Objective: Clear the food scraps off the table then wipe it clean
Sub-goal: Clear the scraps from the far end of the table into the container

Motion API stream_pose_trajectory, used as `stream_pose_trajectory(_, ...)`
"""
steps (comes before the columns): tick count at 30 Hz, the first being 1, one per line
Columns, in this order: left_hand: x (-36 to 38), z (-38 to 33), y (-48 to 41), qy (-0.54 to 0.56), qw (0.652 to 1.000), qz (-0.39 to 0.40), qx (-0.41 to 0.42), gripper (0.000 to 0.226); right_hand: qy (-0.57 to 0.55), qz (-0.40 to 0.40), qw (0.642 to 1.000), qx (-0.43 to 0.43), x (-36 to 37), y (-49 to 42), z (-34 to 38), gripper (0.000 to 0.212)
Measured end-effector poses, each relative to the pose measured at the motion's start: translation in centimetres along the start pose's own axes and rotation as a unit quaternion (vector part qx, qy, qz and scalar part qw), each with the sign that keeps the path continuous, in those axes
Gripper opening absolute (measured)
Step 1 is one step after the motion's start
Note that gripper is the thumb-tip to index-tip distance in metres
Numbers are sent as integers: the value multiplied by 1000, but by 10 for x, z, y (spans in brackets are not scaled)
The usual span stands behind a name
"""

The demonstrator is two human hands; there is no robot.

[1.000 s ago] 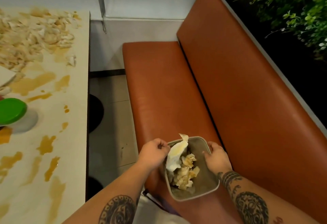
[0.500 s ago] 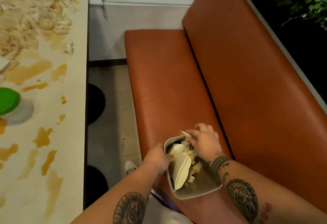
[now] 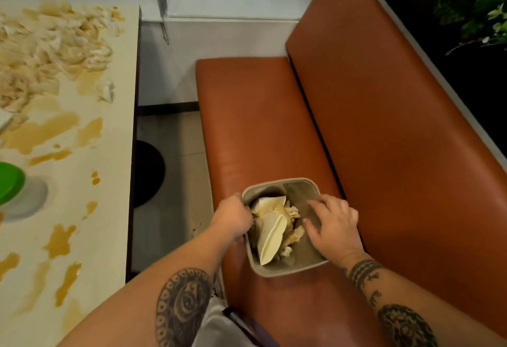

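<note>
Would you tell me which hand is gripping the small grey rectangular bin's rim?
The left hand, curled over the bin's left rim; the right hand spreads open above.

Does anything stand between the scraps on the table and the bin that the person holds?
No object does. Only a gap of floor lies between the table with its scraps and the bench, where the left hand grips the bin. The open right hand hovers over the bin's mouth, which is already partly filled.
</note>
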State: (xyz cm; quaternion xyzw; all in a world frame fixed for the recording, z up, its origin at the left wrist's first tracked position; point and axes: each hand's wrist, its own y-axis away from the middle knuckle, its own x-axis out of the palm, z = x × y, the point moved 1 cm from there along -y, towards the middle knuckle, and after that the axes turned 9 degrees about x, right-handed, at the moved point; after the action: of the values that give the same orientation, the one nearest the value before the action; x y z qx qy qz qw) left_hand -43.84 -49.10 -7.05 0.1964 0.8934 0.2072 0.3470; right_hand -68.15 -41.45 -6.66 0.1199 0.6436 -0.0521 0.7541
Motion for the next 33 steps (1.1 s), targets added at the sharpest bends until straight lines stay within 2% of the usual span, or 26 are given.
stream_pose_trajectory(3,-27,-9,-30,3,1000,-7,6,18,-117,25,989,87,-4,-34,12,52)
stream_pose_trajectory(6,-50,-13,-59,13,999,-33,10,18,-213,43,970,107,-8,-73,31,52)
stream_pose_trajectory(12,-82,-11,-109,29,989,-145,15,17,-222,13,970,98,-13,-153,68,55)
stream_pose_trajectory(15,-96,-14,-132,63,984,-164,18,26,-228,12,967,111,-10,-190,81,57)
stream_pose_trajectory(18,-106,-21,-149,119,981,-147,30,55,-234,7,964,129,-6,-220,85,58)
stream_pose_trajectory(21,-113,-29,-157,124,987,-95,28,79,-234,17,961,148,0,-236,87,57)
stream_pose_trajectory(27,-113,-28,-164,103,995,-5,11,81,-235,42,954,183,4,-253,90,57)
stream_pose_trajectory(33,-124,-24,-151,34,999,20,16,74,-232,145,945,181,-5,-266,91,66)
